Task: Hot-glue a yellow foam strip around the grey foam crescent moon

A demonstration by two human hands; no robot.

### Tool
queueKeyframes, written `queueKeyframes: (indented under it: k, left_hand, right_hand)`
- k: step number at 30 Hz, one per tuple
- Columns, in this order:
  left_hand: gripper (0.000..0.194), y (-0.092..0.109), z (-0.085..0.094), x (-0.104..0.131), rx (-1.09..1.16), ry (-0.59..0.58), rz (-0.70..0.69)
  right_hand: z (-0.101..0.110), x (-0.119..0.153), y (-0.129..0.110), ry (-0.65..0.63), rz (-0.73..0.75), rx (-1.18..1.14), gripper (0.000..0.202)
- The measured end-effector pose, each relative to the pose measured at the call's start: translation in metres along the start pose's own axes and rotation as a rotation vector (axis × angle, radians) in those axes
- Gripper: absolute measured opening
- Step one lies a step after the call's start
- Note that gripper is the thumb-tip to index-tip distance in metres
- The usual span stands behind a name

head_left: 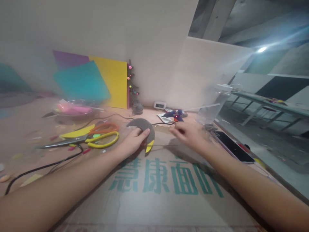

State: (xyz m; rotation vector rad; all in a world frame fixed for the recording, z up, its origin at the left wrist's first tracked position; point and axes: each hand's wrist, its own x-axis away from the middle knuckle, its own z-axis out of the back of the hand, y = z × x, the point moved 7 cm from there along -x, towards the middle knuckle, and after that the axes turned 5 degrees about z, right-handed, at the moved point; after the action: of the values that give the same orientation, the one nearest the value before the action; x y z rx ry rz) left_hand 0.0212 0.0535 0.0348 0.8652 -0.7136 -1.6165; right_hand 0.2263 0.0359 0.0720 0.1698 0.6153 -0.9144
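My left hand [134,140] pinches a grey crescent-shaped piece [143,124] between thumb and fingers. The crescent's lower tip is yellow, and its curve bulges up and to the right. Apart from it, my right hand [189,135] hovers over the table, thumb and fingers loosely bent with a gap between them; nothing shows in it. Beyond the right hand lies a blue glue gun [175,115] with a small red light lit, resting on a white card [164,118]. Scissors [79,139] with orange and yellow handles lie left of my left hand.
A clear bowl [74,111] with pink items stands at the left. Coloured sheets [108,80] lean on the wall, beside a small decorated tree [135,96]. A white digital clock [159,105], a clear bucket [210,108] and a phone [234,146] are further right. A black cable [45,166] crosses the left.
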Motion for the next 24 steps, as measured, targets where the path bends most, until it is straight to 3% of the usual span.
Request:
queueKeyframes:
  k: [4, 6, 8, 11, 16, 20, 24]
  left_hand:
    - [0.049, -0.006, -0.001, -0.002, -0.074, 0.056, -0.030]
    - [0.052, -0.011, -0.002, -0.004, -0.104, 0.064, -0.039]
    - [0.053, -0.015, -0.003, -0.006, -0.109, 0.064, -0.036]
    - [0.053, -0.014, -0.004, -0.006, -0.132, 0.066, -0.069]
    - [0.051, -0.011, -0.006, -0.005, -0.066, 0.005, -0.055]
    - [0.052, -0.012, -0.006, -0.005, -0.081, 0.012, -0.048]
    - [0.054, -0.021, -0.008, -0.008, -0.044, 0.014, -0.042]
  right_hand:
    - [0.024, 0.006, 0.088, 0.205, -0.393, 0.169, 0.044]
    - [0.019, 0.013, 0.116, 0.229, -0.474, 0.117, 0.034]
    - [0.005, 0.019, 0.133, 0.204, -0.508, -0.004, 0.042]
    - [-0.015, 0.020, 0.133, 0.114, -0.445, -0.098, 0.061]
    - [-0.029, 0.017, 0.130, 0.023, -0.394, -0.087, 0.059]
    - [-0.028, 0.021, 0.140, 0.053, -0.427, -0.100, 0.054]
    - [-0.019, 0.027, 0.145, 0.160, -0.472, -0.100, 0.049]
